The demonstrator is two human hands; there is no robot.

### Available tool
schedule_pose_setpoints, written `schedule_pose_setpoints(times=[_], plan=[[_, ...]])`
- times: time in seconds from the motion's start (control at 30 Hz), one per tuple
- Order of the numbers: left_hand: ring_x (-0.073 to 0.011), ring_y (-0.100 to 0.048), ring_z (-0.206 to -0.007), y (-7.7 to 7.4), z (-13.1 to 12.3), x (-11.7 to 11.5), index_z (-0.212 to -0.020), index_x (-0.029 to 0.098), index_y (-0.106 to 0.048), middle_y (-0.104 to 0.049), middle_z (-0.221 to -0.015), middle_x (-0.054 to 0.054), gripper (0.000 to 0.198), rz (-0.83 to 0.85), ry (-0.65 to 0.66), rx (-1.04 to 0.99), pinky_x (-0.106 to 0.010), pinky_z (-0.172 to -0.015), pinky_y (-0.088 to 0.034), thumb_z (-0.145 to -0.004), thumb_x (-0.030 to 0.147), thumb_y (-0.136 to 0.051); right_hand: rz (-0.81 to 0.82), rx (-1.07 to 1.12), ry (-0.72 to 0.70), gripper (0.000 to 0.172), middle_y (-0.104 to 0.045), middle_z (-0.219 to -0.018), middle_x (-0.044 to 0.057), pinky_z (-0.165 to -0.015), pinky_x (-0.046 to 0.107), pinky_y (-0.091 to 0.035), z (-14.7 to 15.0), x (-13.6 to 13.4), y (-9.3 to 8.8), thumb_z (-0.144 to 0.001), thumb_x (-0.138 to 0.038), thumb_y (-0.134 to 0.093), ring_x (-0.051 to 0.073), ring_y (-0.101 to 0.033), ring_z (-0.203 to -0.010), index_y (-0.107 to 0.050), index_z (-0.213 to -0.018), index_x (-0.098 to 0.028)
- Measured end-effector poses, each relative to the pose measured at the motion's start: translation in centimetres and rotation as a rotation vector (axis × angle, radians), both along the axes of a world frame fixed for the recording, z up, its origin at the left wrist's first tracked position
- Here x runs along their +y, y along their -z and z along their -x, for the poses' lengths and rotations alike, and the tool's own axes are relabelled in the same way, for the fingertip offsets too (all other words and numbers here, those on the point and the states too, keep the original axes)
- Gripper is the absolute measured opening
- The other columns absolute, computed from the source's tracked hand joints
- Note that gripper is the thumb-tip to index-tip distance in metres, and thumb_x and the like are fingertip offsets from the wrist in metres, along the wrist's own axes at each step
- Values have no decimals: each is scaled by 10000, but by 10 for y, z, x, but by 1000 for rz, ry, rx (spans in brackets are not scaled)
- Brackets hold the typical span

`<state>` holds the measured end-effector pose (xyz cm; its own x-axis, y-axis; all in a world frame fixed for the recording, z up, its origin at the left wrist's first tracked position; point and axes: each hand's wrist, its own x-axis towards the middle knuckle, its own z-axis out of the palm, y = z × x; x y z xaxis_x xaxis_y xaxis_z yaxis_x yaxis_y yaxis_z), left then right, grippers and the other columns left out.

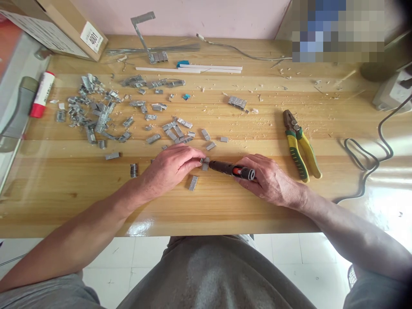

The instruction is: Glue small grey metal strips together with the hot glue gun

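Small grey metal clip (205,163): on pale wooden table (225,206). My left hand (172,165) pinches it; my right hand (268,180) wraps black pen-shaped tool with red band (231,168), tip touching clip (step: working one piece). Next calls for steady pinch, aligned tip.

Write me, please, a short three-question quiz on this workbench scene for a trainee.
1. Fill in: the left hand pinches a small ___ piece at the tip of the dark tool.
2. Multiple choice: the dark tool is gripped by A) the left hand, B) the right hand, C) no hand.
3. True or false: the pliers lie on the table to the right of the right hand, untouched.
Key: 1 metal; 2 B; 3 true.
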<state>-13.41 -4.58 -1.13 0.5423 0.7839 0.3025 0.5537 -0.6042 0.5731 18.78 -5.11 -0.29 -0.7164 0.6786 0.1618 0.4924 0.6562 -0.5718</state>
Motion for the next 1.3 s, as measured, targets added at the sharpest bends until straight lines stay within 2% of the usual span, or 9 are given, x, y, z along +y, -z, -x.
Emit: schedule_pose_setpoints(times=[0.13, 0.33, 0.57, 0.77, 1.03, 1.3], plan=[[-195, -794, -985, -1, -1, -1, -1169, 225, -754, -844, -1063, -43, 114, -2, -13, -15, -365, -956, -646, -1106, 233, -658, 17, -31, -35, 126, -725, -921, 65, -767, 346, -478, 0, 0, -1, -1110, -319, -579, 207, -643, -800, -629, -1086, -206], [-188, -788, -947, -1, -2, 0, -1153, 227, -745, -834, -1026, -38, 96, 6, -24, -14, -347, -922, -642, -1108, 248, -662, -49, -5, 19, 125, -712, -917, 71, -763, 352, -485, 1, -2, 3, -1108, -304, -568, 216, -636, -795, -629, -1115, -195], [-196, -788, -976, -2, -2, 0, -1154, 237, -737, -833, -1054, -44, 102, 35, -26, -6, -358, -934, -640, -1115, 255, -645, 0, -54, -32, 134, -727, -942, 71, -770, 350, -479, 0, 0, 0, -1110, -321, -582, 214, -648, -815, -630, -1100, -197], [-193, -774, -926, 0, -2, 0, -1131, 233, -734, -823, -1024, -40, 125, 50, -53, -8, -348, -887, -633, -1125, 302, -630, -87, -6, 16, 101, -704, -911, 60, -761, 342, -469, 3, -3, 4, -1103, -288, -584, 212, -621, -786, -624, -1118, -196], [-192, -755, -932, -1, -2, 0, -1129, 228, -735, -813, -1031, -35, 94, 79, -61, -12, -333, -891, -597, -1110, 257, -647, -94, -21, -4, 99, -702, -900, 53, -747, 336, -449, 4, -2, 5, -1096, -294, -598, 207, -623, -771, -617, -1091, -197], [-192, -746, -928, 0, -2, 1, -1132, 228, -743, -817, -1031, -29, 83, 90, -49, -31, -327, -890, -581, -1094, 234, -669, -102, -17, -14, 63, -697, -909, 52, -754, 328, -485, 1, -3, 2, -1084, -245, -595, 206, -635, -791, -614, -1114, -193]])
